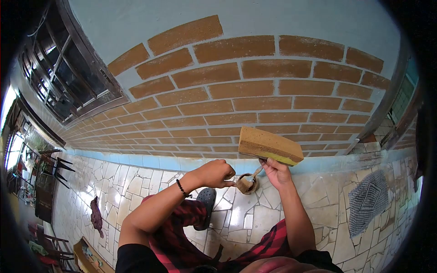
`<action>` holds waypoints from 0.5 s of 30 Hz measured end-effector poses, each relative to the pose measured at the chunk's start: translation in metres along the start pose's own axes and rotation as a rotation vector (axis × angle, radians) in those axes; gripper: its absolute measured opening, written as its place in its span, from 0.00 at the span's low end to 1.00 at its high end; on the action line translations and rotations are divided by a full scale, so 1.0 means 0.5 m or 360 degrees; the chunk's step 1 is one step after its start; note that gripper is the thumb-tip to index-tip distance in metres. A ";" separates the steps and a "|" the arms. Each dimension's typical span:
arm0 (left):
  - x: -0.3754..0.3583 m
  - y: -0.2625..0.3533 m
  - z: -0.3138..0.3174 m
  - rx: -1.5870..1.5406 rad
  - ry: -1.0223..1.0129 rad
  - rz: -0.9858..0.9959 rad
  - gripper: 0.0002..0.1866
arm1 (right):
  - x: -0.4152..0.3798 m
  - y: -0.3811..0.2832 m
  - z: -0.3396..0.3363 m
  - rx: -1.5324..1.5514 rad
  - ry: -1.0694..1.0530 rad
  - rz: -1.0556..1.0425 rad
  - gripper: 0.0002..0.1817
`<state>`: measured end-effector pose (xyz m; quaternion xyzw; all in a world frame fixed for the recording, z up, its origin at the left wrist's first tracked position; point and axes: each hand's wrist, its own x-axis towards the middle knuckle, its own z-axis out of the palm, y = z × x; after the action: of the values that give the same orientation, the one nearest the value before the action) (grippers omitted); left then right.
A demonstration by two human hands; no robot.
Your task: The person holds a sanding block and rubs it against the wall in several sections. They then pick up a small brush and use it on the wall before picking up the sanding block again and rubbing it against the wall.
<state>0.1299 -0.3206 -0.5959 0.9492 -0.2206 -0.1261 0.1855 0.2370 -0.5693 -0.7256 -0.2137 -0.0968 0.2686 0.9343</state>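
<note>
Left hand (217, 173) closed round a paintbrush (243, 183) over a small pot (250, 183). Right hand (276, 172) gripping a sponge block (269, 145) near the brick-patterned wall (236, 98).

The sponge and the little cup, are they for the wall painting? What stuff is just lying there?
In use:
- sponge block, in the right hand
- small paint cup
- brush, in the left hand
- painted brick wall

Lying about:
- patterned mat
- dark cloth
- black chairs
</note>
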 end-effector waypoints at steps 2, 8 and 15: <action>0.005 -0.006 0.010 0.0024 0.0015 0.0043 0.26 | -0.005 -0.006 0.003 0.0006 -0.0006 -0.0027 0.29; 0.012 0.003 0.011 0.0024 -0.0023 0.0027 0.22 | -0.004 -0.018 -0.018 0.0017 -0.0011 -0.0062 0.29; 0.017 -0.005 0.016 0.0065 0.0005 -0.0031 0.18 | -0.020 -0.027 0.003 0.0002 -0.0043 -0.0103 0.28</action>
<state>0.1358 -0.3249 -0.6056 0.9551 -0.2136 -0.1216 0.1651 0.2345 -0.5847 -0.7188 -0.2061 -0.1160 0.2411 0.9412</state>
